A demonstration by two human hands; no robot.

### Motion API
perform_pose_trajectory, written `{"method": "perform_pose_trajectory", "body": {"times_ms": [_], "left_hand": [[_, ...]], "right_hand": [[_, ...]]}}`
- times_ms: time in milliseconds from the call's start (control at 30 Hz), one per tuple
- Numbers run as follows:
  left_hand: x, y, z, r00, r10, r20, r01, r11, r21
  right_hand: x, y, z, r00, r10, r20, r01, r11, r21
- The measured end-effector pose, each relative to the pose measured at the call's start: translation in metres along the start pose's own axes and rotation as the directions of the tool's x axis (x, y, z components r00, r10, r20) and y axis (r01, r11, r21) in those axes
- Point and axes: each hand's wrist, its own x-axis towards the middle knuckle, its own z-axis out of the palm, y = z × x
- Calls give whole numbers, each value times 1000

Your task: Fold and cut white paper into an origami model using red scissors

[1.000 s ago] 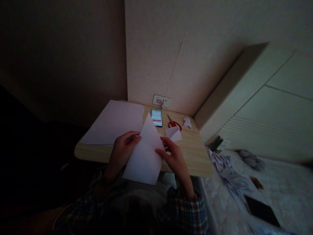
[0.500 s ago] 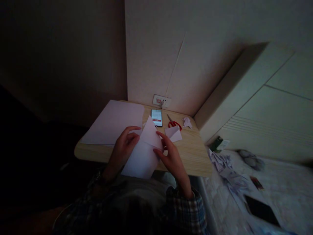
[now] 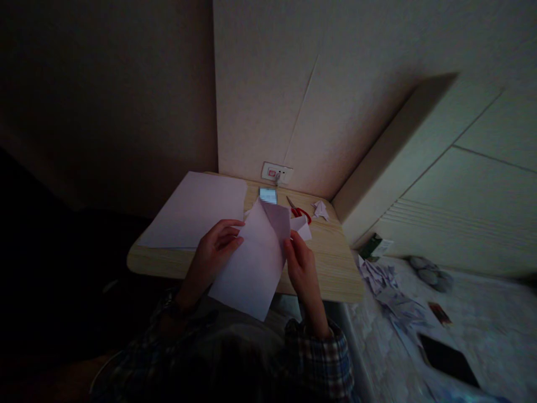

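A white sheet of paper is held up over the front of the small wooden table, its upper right corner bent and shaded. My left hand grips its left edge, thumb in front and fingers curved behind. On the right edge, my right hand pinches the paper between thumb and fingers. Behind the sheet, a phone with a lit screen is partly covered. A smaller folded piece of paper and red-handled scissors lie just beyond my right hand.
A stack of white paper covers the left of the wooden table. A folded paper shape sits near the wall, below a socket. On the bed at right are crumpled papers and a dark tablet-like object.
The paper's folded flap has opened out to the right, and its lower right corner now shows. My right hand has moved slightly right with the edge; my left hand has barely moved.
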Motion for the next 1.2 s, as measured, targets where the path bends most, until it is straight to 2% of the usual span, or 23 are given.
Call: {"method": "perform_pose_trajectory", "body": {"times_ms": [300,500,667,900,1200], "left_hand": [[1,3,-1,998,-51,-30,51,999,0],[2,0,-1,998,-51,-23,51,998,-22],[2,1,0,997,-39,-72,36,998,-53],[1,1,-2,998,-40,-53,41,999,4],[-4,5,-4,987,-59,-152,65,997,36]], "right_hand": [[-1,9,1,987,106,-122,-91,989,119],[0,10,3,982,175,-73,-149,951,271],[0,7,2,976,209,-65,-182,939,291],[0,0,1,991,123,47,-131,903,410],[-1,8,-6,992,64,105,-98,926,363]]}}
